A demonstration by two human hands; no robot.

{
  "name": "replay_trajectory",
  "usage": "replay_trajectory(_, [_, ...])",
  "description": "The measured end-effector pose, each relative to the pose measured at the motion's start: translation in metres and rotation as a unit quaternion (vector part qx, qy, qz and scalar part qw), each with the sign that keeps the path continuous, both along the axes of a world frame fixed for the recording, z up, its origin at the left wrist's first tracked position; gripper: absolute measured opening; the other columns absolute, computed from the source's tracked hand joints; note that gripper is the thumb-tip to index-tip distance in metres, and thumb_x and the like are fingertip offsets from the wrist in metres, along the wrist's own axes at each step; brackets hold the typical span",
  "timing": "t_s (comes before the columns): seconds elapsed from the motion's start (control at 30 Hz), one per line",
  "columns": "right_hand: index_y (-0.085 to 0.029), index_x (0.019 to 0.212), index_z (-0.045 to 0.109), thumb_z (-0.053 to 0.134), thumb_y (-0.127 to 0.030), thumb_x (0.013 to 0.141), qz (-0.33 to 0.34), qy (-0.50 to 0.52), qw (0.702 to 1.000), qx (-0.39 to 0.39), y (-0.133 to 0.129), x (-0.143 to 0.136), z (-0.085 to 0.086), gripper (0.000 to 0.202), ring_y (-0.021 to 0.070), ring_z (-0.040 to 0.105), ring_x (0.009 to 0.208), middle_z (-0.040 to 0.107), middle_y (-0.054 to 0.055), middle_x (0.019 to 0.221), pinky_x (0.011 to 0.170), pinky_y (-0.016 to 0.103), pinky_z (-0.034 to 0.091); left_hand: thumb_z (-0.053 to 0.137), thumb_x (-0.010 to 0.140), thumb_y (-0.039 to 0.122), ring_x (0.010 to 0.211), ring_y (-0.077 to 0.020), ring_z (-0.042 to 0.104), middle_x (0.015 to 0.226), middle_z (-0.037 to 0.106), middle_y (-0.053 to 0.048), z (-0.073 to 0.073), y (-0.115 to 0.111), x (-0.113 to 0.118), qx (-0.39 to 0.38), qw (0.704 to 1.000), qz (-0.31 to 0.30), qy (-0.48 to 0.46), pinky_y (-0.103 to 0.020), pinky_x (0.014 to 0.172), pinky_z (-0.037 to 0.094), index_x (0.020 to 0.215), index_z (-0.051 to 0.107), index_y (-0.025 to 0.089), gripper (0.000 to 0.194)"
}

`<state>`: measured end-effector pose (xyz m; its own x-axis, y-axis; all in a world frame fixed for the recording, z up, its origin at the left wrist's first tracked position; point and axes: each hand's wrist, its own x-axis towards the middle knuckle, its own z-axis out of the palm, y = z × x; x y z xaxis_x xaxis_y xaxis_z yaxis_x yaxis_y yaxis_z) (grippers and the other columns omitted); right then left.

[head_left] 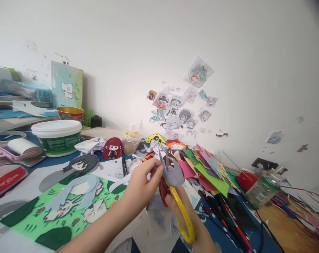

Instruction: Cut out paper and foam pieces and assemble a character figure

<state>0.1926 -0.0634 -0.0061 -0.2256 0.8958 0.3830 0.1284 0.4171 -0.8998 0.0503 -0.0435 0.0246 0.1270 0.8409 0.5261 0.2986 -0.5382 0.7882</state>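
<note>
My left hand (pixel 148 175) pinches the left edge of a grey paper cutout (pixel 174 173) with a jagged, spiky upper outline. In my right hand (pixel 193 218) is a pair of scissors (pixel 182 212), with one yellow handle loop and a red part beside it. The scissors' blades are mostly hidden behind the paper, so I cannot tell how far apart they are. Both hands are raised over the middle of the table, close together. Below and left lies a green painted sheet (pixel 77 230) with paper characters and a pale blue paper hair piece (pixel 88 200).
At the left stand a white-lidded tub (pixel 57 138) and a pink roller (pixel 19 151). A red-haired paper figure (pixel 113 148) leans behind my hands near a plastic cup (pixel 131 142). Coloured paper (pixel 210 175), pens (pixel 234 221) and a glass jar (pixel 262 191) lie to the right.
</note>
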Motion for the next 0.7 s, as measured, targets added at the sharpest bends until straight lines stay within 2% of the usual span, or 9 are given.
replay_trajectory(0.13, [-0.018, 0.093, 0.060, 0.055, -0.039, 0.077, 0.021, -0.012, 1.000, 0.004, 0.0014, -0.0006, 0.0007, 0.027, 0.0153, 0.048, 0.061, 0.051, 0.001, 0.069, 0.055, 0.025, 0.042, 0.039, 0.084, 0.028, 0.062, -0.0133, 0.049, 0.065, 0.053, 0.001, 0.0014, -0.0013, 0.0003, 0.006, 1.000, 0.004, 0.001, -0.024, 0.057, 0.037, 0.067, 0.048, 0.020, 0.021])
replay_trajectory(0.27, [-0.016, 0.083, 0.058, 0.054, -0.043, 0.078, 0.020, -0.020, 1.000, 0.010, 0.0021, -0.0011, -0.0004, 0.028, 0.0130, 0.044, 0.057, 0.047, 0.000, 0.064, 0.051, 0.023, 0.039, 0.039, 0.084, 0.027, 0.060, -0.0127, 0.048, 0.064, 0.052, 0.002, 0.0017, -0.0020, 0.0004, 0.004, 1.000, 0.000, -0.013, -0.024, 0.058, 0.036, 0.066, 0.046, 0.020, 0.021])
replay_trajectory(0.6, [-0.014, 0.092, 0.057, 0.054, -0.047, 0.078, -0.012, -0.038, 0.999, 0.004, 0.0007, 0.0038, -0.0076, 0.036, 0.0158, 0.050, 0.070, 0.054, 0.004, 0.078, 0.061, 0.024, 0.044, 0.038, 0.081, 0.027, 0.055, -0.0114, 0.041, 0.057, 0.041, 0.005, 0.0046, -0.0015, -0.0013, -0.010, 1.000, -0.021, -0.011, -0.023, 0.052, 0.032, 0.061, 0.041, 0.021, 0.021])
replay_trajectory(0.7, [-0.015, 0.088, 0.057, 0.053, -0.050, 0.078, -0.012, -0.039, 0.999, 0.000, 0.0010, 0.0040, -0.0091, 0.037, 0.0162, 0.050, 0.068, 0.054, 0.004, 0.075, 0.059, 0.025, 0.044, 0.039, 0.081, 0.028, 0.055, -0.0114, 0.040, 0.057, 0.041, 0.005, 0.0053, -0.0014, -0.0016, -0.018, 0.999, -0.028, -0.014, -0.023, 0.052, 0.031, 0.061, 0.040, 0.021, 0.022])
